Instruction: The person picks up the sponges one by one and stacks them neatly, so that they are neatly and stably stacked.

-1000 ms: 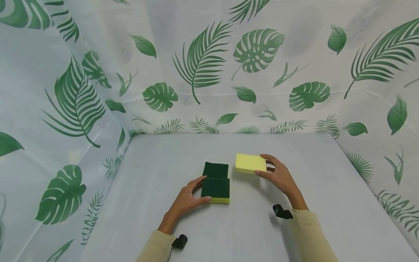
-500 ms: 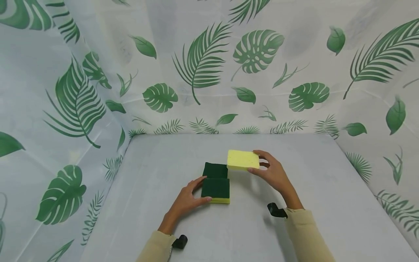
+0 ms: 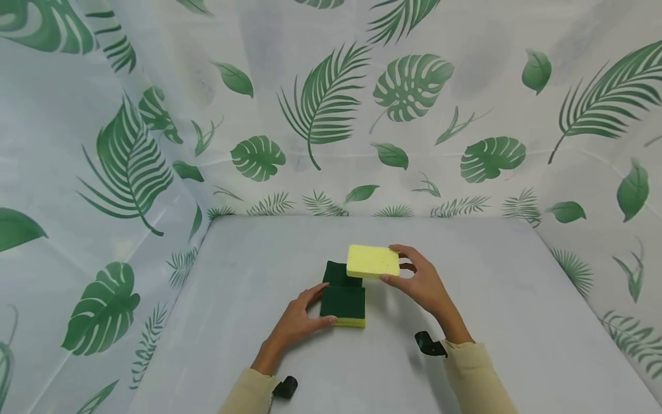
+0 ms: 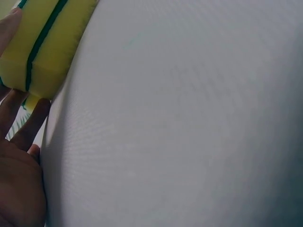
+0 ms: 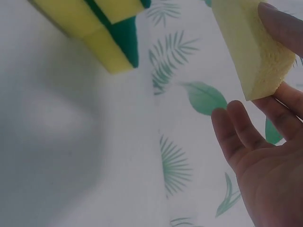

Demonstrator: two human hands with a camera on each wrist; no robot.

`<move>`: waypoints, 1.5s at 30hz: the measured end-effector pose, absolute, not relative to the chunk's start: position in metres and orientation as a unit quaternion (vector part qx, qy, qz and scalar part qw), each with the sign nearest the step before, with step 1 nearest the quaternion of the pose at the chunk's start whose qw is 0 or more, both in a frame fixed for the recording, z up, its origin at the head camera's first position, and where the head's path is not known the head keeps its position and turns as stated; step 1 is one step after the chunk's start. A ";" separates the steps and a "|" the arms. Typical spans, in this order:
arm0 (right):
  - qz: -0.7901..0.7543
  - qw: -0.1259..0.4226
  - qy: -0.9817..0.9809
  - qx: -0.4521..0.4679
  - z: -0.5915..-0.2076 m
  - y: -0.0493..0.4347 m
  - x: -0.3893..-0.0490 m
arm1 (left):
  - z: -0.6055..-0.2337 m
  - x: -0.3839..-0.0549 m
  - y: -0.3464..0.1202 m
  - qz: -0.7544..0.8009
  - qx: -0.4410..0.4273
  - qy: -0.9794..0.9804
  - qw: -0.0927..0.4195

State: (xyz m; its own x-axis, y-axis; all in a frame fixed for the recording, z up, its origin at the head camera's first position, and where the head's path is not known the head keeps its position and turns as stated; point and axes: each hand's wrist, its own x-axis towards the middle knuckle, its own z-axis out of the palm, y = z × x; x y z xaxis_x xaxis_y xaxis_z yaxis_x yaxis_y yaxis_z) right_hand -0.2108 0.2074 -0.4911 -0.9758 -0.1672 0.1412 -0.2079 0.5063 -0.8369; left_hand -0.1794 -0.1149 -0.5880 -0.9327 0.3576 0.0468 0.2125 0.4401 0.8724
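Note:
Two sponges with dark green scouring faces up, a near one [image 3: 343, 302] and a far one [image 3: 335, 272], lie together on the table. In the left wrist view the near one tops a stack [image 4: 49, 52], yellow layers with a green line between. My left hand [image 3: 296, 319] holds this stack at its left end, thumb on the near side, fingers on the far side. My right hand [image 3: 427, 288] pinches a pale yellow sponge [image 3: 372, 261] by its right end, yellow face up. Raised off the table, it overlaps the far sponge's right part in the head view.
A pale grey cloth covers the table [image 3: 258, 253]. White sheeting with green leaf prints [image 3: 320, 98] rises behind it and on both sides. A small black device [image 3: 429, 344] sits at the right wrist, and another such device [image 3: 285, 387] at the left.
My right hand has carried the yellow sponge leftward, from beside the dark green sponges to over the far one. The left hand keeps its hold on the stack. The head view has shifted slightly.

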 end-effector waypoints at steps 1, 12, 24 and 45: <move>0.484 0.022 -0.868 0.111 -0.491 0.206 -0.210 | -0.588 -0.179 -0.115 0.501 0.170 0.845 0.072; 0.494 0.035 -0.857 0.144 -0.493 0.189 -0.203 | -0.588 -0.179 -0.114 0.498 0.169 0.848 0.068; 0.491 0.036 -0.854 0.170 -0.506 0.169 -0.188 | -0.589 -0.179 -0.115 0.498 0.165 0.849 0.061; 0.469 0.057 -0.853 0.224 -0.528 0.155 -0.175 | -0.586 -0.178 -0.114 0.490 0.154 0.856 0.062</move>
State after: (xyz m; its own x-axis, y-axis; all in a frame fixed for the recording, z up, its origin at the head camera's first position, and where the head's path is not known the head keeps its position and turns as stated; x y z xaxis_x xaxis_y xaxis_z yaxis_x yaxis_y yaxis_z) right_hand -0.1754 0.1552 -0.5280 -0.8934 -0.3276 0.3075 -0.4352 0.4601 -0.7739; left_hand -0.1782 -0.1144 -0.5863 -0.9447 0.3248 0.0458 0.2042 0.4730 0.8571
